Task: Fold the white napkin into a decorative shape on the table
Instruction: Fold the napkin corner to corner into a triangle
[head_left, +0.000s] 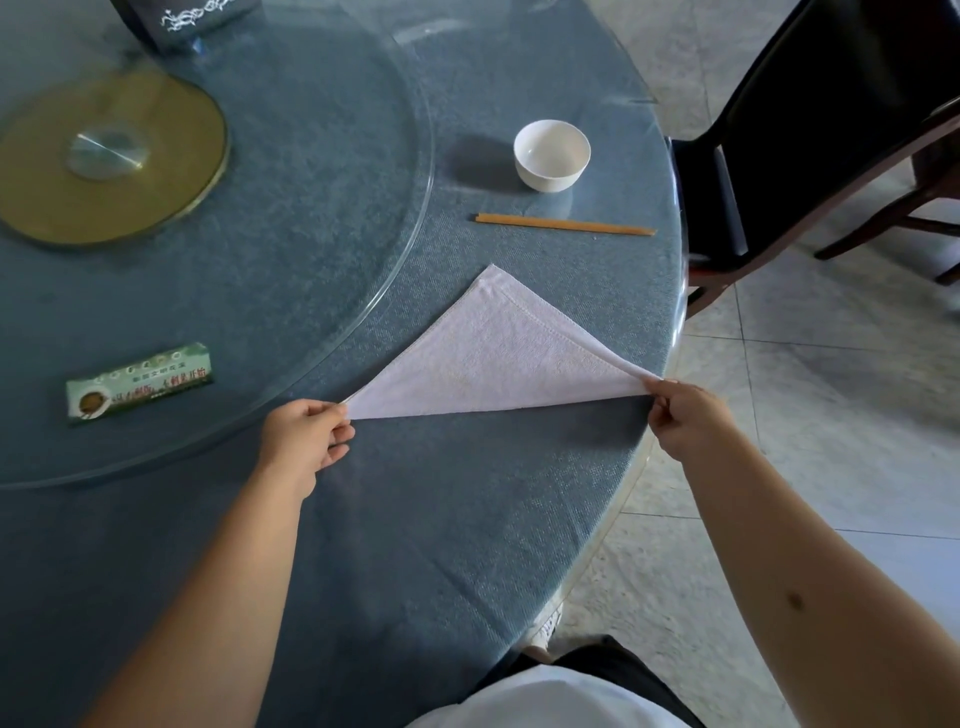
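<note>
Napkin (493, 364) is already a triangle on the blue table (415, 519), with its long edge toward me and its tip pointing to the bowl (552, 154) and the chopsticks (565, 225). Its left corner lies just at the rim of the glass turntable (311, 234).

From the left: my left hand (304, 436) pinches the left corner between thumb and fingers, closed on the cloth. In the middle the cloth lies flat, and the two layers look well matched along the hemmed edge. At the right, my right hand (685, 421) pinches the other corner, also closed, and this corner is lifted a little, very near the table edge.

I think this step is to stretch the long edge straight. To do it well, I would pull both corners outward with equal force, keep the edge low on the table, and not let the upper layer slide off the lower one. The right corner must come down flat, otherwise the next fold will be crooked. Terry cloth gives soft creases, so I should press them firmly.
</note>
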